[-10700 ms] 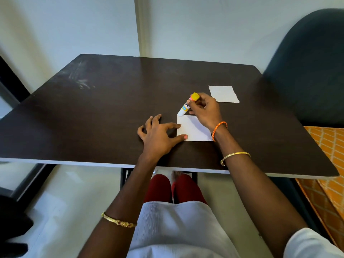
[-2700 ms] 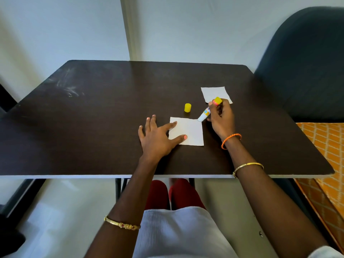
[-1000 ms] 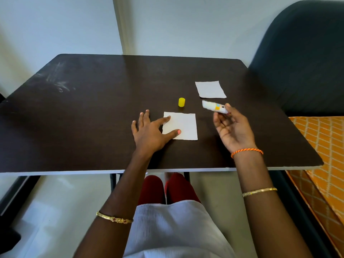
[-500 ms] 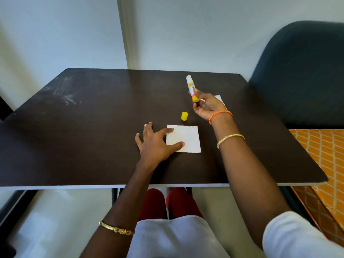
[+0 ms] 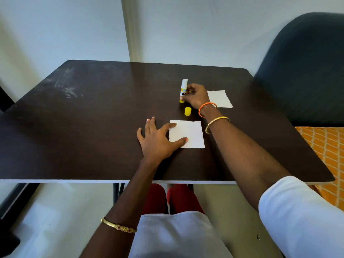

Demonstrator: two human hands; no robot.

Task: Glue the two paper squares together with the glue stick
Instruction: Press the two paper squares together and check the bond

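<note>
A white paper square (image 5: 189, 134) lies near the middle of the dark table (image 5: 93, 118). My left hand (image 5: 158, 139) rests flat beside it, thumb and forefinger pressing its left edge. A second paper square (image 5: 220, 98) lies further back on the right. The uncapped glue stick (image 5: 184, 90) stands upright on the table, yellow base down. My right hand (image 5: 196, 96) holds it by the lower part. Its yellow cap (image 5: 187, 111) stands alone between the stick and the near square.
A dark blue chair back (image 5: 305, 67) stands close at the table's right. An orange patterned cloth (image 5: 327, 149) lies beside the table's right front corner. The wall runs right behind the table's far edge.
My right hand has brought the glue stick down from the air and stood it upright on the table behind the cap. My left hand stays on the near square.
</note>
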